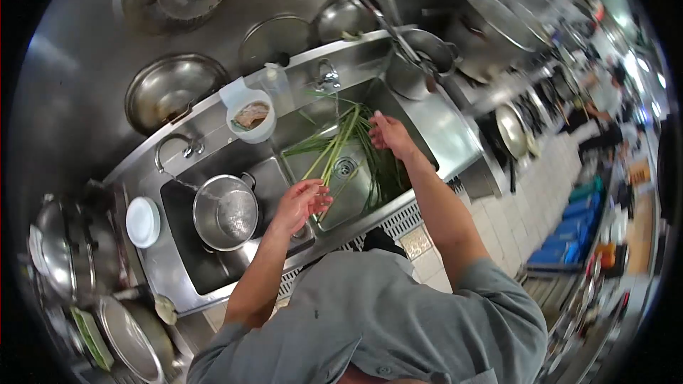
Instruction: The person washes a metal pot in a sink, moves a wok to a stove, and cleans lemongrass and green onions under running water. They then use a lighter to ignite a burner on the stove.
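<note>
Long green stalks (346,131) lie across the right sink basin (334,208), with more leaves along its right side. My left hand (302,205) is over the basin's left part, at the lower ends of the stalks, fingers apart and curled a little. Above the basin's right side is my right hand (388,133), its fingers loosely spread beside the leaves. Neither hand visibly grips anything. Water runs from the faucet (327,76) behind the stalks. In the left basin, a metal pot (225,212) holds water under another running faucet (169,151).
A white tub (251,118) sits on the divider's back end, beside a clear bottle (277,88). White lids (143,222) lie left of the sink. A tall pot (410,77) stands at the right corner. Several people work far right, near blue bins (569,231).
</note>
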`<state>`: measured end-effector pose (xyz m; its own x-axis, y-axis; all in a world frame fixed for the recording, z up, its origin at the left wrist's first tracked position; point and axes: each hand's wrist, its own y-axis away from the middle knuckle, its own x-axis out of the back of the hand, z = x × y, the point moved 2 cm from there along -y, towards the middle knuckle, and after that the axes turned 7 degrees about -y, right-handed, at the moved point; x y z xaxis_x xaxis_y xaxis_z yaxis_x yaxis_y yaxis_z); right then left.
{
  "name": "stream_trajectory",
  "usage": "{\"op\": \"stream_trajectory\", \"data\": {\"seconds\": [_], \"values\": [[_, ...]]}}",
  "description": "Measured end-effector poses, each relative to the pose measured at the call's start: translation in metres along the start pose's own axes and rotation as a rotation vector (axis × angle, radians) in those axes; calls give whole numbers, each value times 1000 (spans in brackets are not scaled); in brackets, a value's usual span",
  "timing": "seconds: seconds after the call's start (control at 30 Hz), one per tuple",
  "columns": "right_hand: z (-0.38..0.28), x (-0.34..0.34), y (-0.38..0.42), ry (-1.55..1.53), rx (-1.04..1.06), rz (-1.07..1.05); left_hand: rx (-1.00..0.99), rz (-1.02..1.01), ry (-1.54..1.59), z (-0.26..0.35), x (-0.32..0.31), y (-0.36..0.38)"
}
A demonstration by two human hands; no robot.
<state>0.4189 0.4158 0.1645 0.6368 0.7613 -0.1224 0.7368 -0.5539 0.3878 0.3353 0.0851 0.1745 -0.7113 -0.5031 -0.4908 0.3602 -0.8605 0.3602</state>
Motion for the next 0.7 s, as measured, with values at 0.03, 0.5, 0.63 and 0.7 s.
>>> {"op": "stream_trajectory", "data": {"seconds": [0.03, 0.5, 0.63, 0.7], "values": [[-6, -2, -42, 71, 58, -18, -12, 50, 19, -7, 4, -7], [3, -64, -322, -153, 123, -477, -104, 504, 226, 62, -31, -208], [24, -36, -280, 347, 684, -252, -76, 542, 134, 71, -24, -273], [34, -18, -236, 167, 705, 38, -37, 538, 55, 70, -24, -294]]}}
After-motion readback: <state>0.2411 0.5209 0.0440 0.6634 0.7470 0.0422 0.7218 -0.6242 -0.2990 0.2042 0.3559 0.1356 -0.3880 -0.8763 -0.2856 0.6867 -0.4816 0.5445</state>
